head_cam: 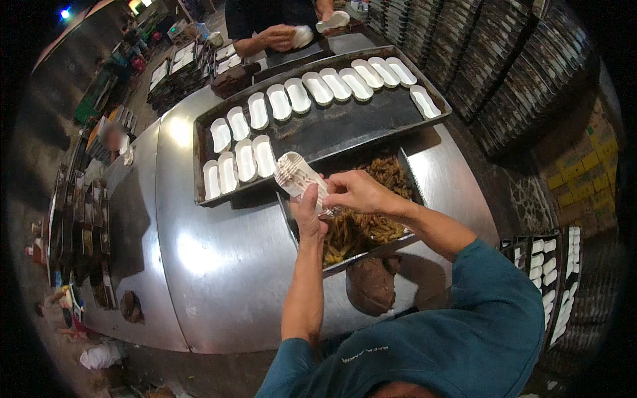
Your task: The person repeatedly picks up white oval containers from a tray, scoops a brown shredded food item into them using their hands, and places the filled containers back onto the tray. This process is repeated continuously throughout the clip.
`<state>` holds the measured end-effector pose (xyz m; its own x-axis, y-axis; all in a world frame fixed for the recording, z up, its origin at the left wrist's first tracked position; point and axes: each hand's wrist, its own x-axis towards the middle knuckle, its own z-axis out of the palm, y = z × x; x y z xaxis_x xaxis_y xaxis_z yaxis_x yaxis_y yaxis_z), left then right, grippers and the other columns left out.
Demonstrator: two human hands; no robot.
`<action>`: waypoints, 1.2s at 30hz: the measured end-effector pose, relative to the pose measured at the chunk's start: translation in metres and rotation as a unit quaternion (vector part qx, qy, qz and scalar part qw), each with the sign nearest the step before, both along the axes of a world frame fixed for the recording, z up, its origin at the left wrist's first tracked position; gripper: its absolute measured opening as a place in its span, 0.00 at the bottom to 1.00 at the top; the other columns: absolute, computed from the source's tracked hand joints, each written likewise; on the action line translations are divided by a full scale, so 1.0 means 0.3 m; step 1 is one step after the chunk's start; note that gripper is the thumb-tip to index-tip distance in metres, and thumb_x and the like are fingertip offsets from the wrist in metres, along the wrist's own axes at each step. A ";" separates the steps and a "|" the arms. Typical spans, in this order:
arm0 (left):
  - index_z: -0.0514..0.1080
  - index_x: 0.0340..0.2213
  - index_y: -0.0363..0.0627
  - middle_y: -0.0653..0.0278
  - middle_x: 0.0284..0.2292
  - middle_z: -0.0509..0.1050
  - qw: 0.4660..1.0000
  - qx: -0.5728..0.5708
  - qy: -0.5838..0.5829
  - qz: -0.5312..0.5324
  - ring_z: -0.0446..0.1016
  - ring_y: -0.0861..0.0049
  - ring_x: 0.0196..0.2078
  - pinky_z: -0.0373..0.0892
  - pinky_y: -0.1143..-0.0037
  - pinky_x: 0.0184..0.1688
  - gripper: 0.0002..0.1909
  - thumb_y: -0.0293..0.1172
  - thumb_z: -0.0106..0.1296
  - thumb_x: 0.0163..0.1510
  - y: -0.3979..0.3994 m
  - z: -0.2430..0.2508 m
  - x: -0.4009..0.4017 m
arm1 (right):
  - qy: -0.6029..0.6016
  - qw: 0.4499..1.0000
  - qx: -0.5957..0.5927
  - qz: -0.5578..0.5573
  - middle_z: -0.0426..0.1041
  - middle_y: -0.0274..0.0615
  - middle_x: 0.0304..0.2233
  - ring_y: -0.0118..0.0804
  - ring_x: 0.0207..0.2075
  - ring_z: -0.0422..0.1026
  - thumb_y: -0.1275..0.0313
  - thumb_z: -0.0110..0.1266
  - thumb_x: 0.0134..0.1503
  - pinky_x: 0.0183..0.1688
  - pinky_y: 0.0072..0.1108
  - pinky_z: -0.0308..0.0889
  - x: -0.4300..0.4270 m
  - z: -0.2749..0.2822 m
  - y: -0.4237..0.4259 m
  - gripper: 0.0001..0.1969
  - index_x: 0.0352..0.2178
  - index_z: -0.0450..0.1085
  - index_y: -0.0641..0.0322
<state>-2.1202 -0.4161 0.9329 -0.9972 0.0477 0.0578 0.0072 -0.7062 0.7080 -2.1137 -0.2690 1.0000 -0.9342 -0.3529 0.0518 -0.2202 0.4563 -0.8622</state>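
Note:
My left hand (309, 214) holds a stack of white oval paper baking cups (297, 171), with its thumb lying across them. The thumb and fingers of my right hand (361, 193) pinch the stack's right edge. Just beyond is a dark metal baking tray (343, 122). Single paper cups (299, 94) stand along its far side, one stands alone at the right end (424, 102), and a short second row (245, 160) is at the near left. Under my hands lies a metal pan (414, 171) of yellow-brown strands (380, 224), partly hidden by my forearms.
A brown lump (371, 286) rests on the steel table (224, 298) near my body. Across the tray a co-worker's hand (281, 39) holds more paper cups. Stacked trays (517, 74) rise at the right, and trays with white cups (550, 271) stand at lower right.

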 end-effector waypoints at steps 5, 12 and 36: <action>0.63 0.43 0.36 0.57 0.36 0.71 0.999 0.005 -0.015 0.044 0.73 0.71 0.35 0.71 0.73 0.39 0.20 0.29 0.53 0.49 -0.007 -0.031 -0.032 | 0.032 0.999 0.022 0.004 0.71 0.38 0.20 0.24 0.23 0.67 0.67 0.60 0.47 0.26 0.20 0.62 -0.052 0.013 0.049 0.11 0.25 0.70 0.65; 0.61 0.45 0.34 0.52 0.37 0.71 0.996 0.029 -0.035 0.080 0.73 0.65 0.37 0.73 0.67 0.40 0.22 0.27 0.52 0.50 -0.136 -0.076 0.005 | 0.207 0.908 0.264 -0.253 0.75 0.47 0.26 0.46 0.28 0.74 0.64 0.55 0.49 0.32 0.31 0.67 -0.392 -0.066 0.506 0.11 0.29 0.73 0.61; 0.61 0.45 0.34 0.53 0.37 0.71 0.993 0.068 -0.035 0.087 0.73 0.66 0.37 0.72 0.67 0.40 0.21 0.30 0.51 0.52 -0.117 -0.080 -0.008 | 0.127 0.978 0.016 -0.165 0.73 0.47 0.22 0.37 0.23 0.71 0.67 0.58 0.46 0.26 0.25 0.65 -0.243 -0.018 0.206 0.11 0.25 0.70 0.65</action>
